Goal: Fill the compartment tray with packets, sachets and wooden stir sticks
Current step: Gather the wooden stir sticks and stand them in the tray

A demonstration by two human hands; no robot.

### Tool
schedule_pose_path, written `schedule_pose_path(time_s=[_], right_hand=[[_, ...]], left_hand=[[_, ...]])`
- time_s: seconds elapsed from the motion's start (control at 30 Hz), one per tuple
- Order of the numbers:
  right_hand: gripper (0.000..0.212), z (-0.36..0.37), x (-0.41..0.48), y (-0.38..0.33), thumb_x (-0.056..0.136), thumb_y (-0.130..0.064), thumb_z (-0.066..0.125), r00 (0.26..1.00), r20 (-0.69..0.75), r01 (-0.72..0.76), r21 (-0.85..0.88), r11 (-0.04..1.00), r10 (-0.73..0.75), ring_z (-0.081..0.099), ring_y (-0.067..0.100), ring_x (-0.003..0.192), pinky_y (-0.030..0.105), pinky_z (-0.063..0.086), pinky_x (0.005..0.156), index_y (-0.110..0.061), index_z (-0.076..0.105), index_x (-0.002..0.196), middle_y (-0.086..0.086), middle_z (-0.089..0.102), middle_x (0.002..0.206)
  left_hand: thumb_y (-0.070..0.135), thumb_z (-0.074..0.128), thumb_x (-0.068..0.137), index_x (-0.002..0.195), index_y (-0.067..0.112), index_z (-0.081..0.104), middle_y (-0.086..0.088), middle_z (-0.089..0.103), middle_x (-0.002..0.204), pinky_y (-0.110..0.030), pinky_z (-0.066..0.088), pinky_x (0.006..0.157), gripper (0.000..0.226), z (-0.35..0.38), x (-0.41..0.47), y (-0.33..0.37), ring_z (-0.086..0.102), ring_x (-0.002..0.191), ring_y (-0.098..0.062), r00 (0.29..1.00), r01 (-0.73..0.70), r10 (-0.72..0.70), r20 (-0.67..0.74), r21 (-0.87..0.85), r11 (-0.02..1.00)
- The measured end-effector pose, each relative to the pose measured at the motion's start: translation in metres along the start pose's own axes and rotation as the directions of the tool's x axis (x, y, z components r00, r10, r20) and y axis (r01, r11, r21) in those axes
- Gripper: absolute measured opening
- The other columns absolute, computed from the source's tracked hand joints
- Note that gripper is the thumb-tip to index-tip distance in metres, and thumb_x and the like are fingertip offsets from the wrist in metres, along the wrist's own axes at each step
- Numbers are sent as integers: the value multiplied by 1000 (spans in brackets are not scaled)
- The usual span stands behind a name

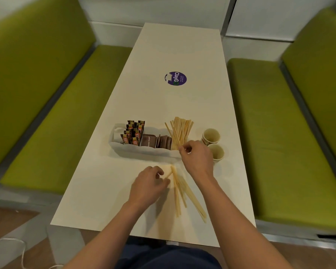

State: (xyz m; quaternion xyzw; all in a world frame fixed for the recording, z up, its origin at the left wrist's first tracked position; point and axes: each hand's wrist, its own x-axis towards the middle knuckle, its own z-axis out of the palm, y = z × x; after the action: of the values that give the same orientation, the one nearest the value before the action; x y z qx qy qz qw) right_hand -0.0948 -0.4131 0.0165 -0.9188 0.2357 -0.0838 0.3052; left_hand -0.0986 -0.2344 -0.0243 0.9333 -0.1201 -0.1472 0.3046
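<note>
Tray beyond the grip
Left hand pinches a loose stir stick on the table. Beyond that grip: tray with packets left, sachets centre, sticks right; cups farther right.

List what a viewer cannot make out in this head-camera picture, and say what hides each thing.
Head view: the right end of the tray, covered by the right hand.
Whether the right hand holds a stick: its curled fingers hide it.
Small print on the purple sticker and brown sachets: too small.
The nearer paper cup: partly behind the right hand.
The loose stir sticks: blurred, uncountable.
</note>
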Motion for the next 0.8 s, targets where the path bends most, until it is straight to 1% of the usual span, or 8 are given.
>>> schedule_pose_path(time_s=[0.13,0.2,0.27,0.4,0.5,0.6,0.7,0.8], right_hand=[[42,8,24,-15,89,-63,63,998,0,-59,-111,992,60,61,22,71,32,47,55,-24,57,74,-4,63,78],[47,12,30,-20,87,-66,63,997,11,-77,-130,989,79,60,24,69,31,43,55,-22,54,74,-3,61,77],[44,15,35,-22,89,-62,62,996,16,-86,-136,987,89,61,26,72,32,43,57,-21,55,76,-2,62,79],[28,16,34,-19,93,-37,53,996,-2,-92,-150,984,93,61,28,70,32,43,57,-18,57,74,0,61,76],[24,14,29,-17,92,-30,51,997,-5,-71,-151,986,71,59,27,68,32,44,55,-17,58,73,-1,60,75],[25,7,20,-17,93,-32,53,1000,-8,-26,-115,993,26,60,24,68,35,51,55,-18,59,73,-2,60,74],[27,-9,-7,-12,92,-35,60,999,-15,30,2,1000,-30,57,15,66,37,51,56,-20,58,69,-6,58,70],[21,-13,-45,13,90,-47,64,987,158,-3,-59,998,13,61,13,78,37,54,69,-27,65,81,-11,64,84]], left_hand=[[50,69,85,112,24,63,10,52,95,-30,48,72,38,10,3,5,55,87,-12,999,-18,14,40,82,997],[49,70,85,111,23,63,9,52,95,-29,45,70,38,11,6,6,55,86,-13,999,-5,2,39,81,997],[48,70,84,111,22,64,8,54,96,-28,45,71,37,11,9,5,56,86,-14,999,3,-6,43,69,998],[44,72,83,110,20,68,6,58,97,-29,50,76,36,9,15,1,57,88,-15,999,16,-18,37,43,999],[43,73,83,108,19,69,6,61,96,-29,50,76,34,9,18,1,58,88,-15,999,28,-28,24,21,999],[38,74,82,107,18,69,5,63,95,-32,53,77,32,7,18,-1,60,87,-15,999,26,-27,38,19,999],[35,73,80,104,18,68,4,62,93,-32,50,73,30,6,13,-5,59,84,-17,998,5,-9,63,55,998],[37,71,82,100,19,65,4,60,95,-34,50,74,27,9,5,-7,59,88,-20,999,-22,16,49,137,990]])
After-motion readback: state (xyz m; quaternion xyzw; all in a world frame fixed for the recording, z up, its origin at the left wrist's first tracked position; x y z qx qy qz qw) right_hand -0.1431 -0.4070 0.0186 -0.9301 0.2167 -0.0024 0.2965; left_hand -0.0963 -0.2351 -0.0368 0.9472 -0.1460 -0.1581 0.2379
